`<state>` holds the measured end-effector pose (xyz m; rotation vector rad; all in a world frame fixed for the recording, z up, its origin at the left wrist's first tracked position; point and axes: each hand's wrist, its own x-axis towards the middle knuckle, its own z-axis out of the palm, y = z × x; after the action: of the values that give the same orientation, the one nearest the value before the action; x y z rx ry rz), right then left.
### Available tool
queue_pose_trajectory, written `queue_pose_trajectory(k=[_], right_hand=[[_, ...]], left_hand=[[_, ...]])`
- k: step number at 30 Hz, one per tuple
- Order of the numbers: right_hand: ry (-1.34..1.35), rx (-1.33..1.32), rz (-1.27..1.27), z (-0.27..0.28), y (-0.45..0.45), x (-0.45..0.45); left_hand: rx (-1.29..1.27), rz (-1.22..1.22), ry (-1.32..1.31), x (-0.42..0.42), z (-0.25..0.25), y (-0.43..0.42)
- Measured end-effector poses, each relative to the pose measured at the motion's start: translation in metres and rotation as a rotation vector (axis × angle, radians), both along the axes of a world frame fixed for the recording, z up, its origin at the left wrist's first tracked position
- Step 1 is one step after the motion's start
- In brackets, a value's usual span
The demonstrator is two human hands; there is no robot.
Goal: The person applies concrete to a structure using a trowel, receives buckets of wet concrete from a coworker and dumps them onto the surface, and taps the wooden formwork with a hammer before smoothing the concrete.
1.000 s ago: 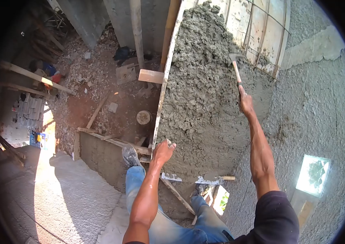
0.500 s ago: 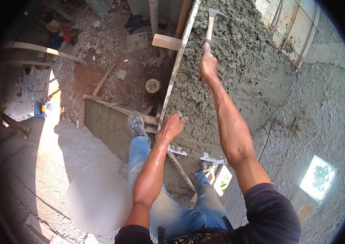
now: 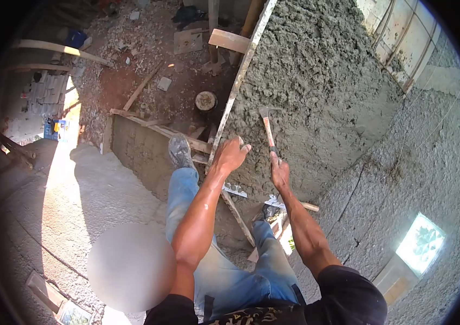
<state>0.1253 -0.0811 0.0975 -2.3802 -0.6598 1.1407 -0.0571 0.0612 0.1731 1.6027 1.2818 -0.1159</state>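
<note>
My right hand (image 3: 279,171) is wrapped round the handle of a hammer (image 3: 269,131), whose metal head lies at the surface of rough wet concrete (image 3: 316,81). My left hand (image 3: 232,155) is closed near the lower end of a long form board (image 3: 240,76), at the concrete's left edge; whatever its fingers hold is too hidden to name. Below the hands, the concrete ends near a pale, smeared strip (image 3: 235,190).
Left of the board, lower down, lie rubble, planks and a round bucket (image 3: 206,101). Reinforcing bars (image 3: 400,40) cross a pale panel at upper right. My shoe (image 3: 180,151) stands by a timber edge. A bright glass block (image 3: 421,245) sits at right.
The hammer went from the upper right of the concrete to its upper left, then came down towards me. My left hand stays near the board. The view has shifted.
</note>
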Motion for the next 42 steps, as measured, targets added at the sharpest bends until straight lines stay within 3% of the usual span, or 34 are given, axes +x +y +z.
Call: queue_pose_trajectory(k=[4, 7, 9, 13, 17, 23, 26, 28, 32, 38, 42], right_hand=[[-0.020, 0.192, -0.094, 0.044, 0.032, 0.047], [0.303, 0.408, -0.328, 0.095, 0.115, 0.086], [0.346, 0.443, -0.364, 0.094, 0.140, 0.113], [0.301, 0.307, -0.383, 0.038, 0.082, 0.090], [0.060, 0.074, -0.191, -0.029, -0.031, 0.039], [-0.026, -0.070, -0.130, -0.006, -0.127, 0.033], [-0.159, -0.221, -0.045, 0.011, -0.135, 0.037], [-0.054, -0.142, 0.157, 0.033, -0.100, 0.030], [-0.251, -0.204, 0.624, 0.025, -0.011, 0.026], [-0.329, -0.286, 0.566, 0.031, -0.073, 0.138], [-0.412, -0.395, 0.478, 0.053, -0.123, 0.156]], left_hand=[[-0.041, 0.014, 0.027, 0.001, 0.002, -0.004], [-0.056, -0.004, 0.037, 0.004, 0.007, -0.008], [-0.061, -0.038, 0.066, 0.005, 0.001, -0.015], [-0.023, -0.041, 0.067, 0.008, 0.000, -0.015], [-0.028, -0.046, 0.085, 0.011, -0.006, -0.018], [-0.033, -0.058, 0.139, 0.005, -0.004, -0.015], [0.005, -0.029, 0.174, 0.001, -0.005, -0.016], [-0.022, -0.005, 0.220, 0.000, 0.004, -0.009], [0.017, 0.006, 0.281, -0.001, -0.007, -0.012], [-0.038, -0.007, 0.274, -0.002, -0.010, -0.015], [-0.003, 0.046, 0.260, -0.010, -0.007, -0.016]])
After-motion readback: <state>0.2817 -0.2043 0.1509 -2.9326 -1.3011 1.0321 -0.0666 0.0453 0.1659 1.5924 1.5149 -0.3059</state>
